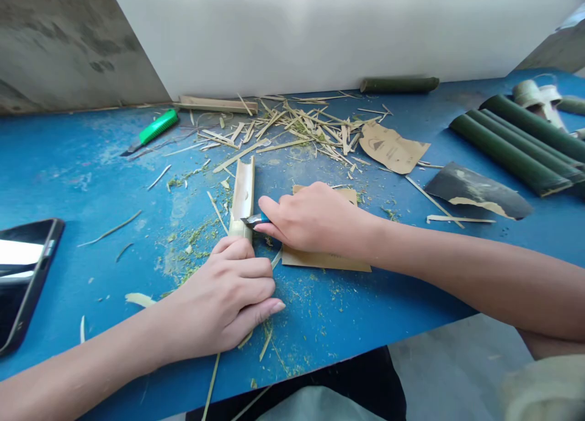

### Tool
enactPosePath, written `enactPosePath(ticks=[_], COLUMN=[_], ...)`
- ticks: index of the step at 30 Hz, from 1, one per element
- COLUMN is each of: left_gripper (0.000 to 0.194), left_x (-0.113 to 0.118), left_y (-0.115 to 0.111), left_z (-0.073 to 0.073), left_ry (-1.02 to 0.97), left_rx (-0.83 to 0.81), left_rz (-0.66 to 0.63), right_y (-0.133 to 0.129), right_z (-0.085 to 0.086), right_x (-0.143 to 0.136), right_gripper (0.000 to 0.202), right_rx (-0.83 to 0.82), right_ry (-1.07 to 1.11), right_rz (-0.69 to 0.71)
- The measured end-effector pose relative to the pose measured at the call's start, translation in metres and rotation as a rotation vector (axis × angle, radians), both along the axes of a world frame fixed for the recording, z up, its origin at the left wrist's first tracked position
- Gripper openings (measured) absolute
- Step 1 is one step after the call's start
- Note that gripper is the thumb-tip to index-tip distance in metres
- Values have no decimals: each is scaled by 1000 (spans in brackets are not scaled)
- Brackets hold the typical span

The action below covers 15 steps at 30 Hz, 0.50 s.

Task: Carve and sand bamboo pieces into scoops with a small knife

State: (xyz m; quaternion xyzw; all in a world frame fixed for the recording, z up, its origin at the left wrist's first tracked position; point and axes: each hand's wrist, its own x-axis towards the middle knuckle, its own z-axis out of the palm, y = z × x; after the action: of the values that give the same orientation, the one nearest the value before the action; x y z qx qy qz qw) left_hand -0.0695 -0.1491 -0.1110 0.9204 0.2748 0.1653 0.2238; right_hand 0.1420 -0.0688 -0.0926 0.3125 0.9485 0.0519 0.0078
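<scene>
On our counter [68, 177], bamboo piece [244, 189]: before us, pointing to twelve o'clock.
Left hand [237, 293]: we grip its near part.
Right hand [315, 220]: we clasp a knife [254, 220], blade at its edge.

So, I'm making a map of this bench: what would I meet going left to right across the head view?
Phone, green knife, held bamboo, right hand, torn brown paper, green bamboo pieces.
</scene>
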Motion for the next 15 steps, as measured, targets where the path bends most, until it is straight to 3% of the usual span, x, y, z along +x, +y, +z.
enactPosePath(ticks=[10, 15], left_gripper=[38, 38], left_x=[-1, -2], left_y=[1, 1], left_z=[2, 2], left_ry=[-11, -1], left_rx=[-10, -23], left_rz=[-10, -23], right_y=[13, 32], right_z=[-8, 10], right_x=[1, 8], right_gripper=[61, 62], right_rx=[27, 110], right_ry=[-3, 12], right_rz=[21, -244])
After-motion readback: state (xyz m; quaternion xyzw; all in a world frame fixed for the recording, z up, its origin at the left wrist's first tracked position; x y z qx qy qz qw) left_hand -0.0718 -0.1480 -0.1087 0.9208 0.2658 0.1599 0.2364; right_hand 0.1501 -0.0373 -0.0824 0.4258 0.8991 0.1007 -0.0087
